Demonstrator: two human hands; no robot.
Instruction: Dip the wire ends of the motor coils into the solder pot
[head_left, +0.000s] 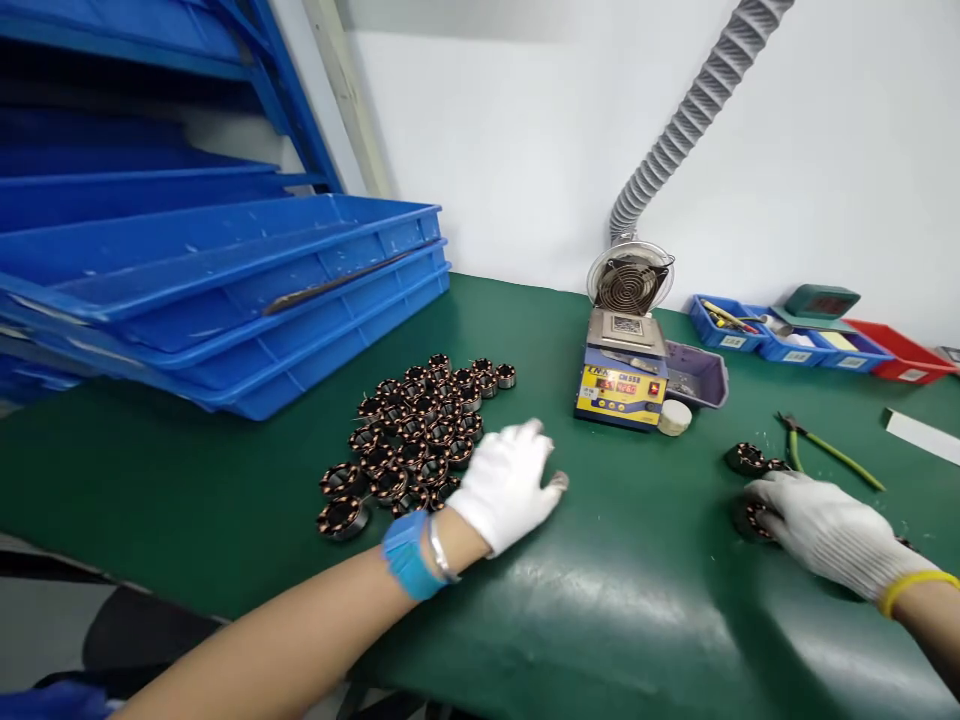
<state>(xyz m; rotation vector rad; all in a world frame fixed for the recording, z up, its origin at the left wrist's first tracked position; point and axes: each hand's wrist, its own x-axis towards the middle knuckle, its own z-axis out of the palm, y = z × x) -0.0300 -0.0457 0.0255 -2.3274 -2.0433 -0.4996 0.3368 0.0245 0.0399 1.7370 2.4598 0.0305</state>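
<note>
Several round black stator cores with copper windings [416, 425] lie clustered on the green mat [615, 590]. My left hand [510, 485], in a white glove with a blue wrist strap, rests at the right edge of that cluster, fingers curled, palm down. My right hand [817, 525], also gloved, presses on one stator [752, 520] lying on the mat at the right. Two more stators [750, 459] sit just beyond it. What the left fingers hold, if anything, is hidden.
Stacked blue trays [225, 290] fill the left. A solder pot unit [624, 375] stands under a fan and grey hose [694, 110]. Green-handled cutters [825, 450] lie by the right hand. Small blue and red bins [810, 340] line the back right.
</note>
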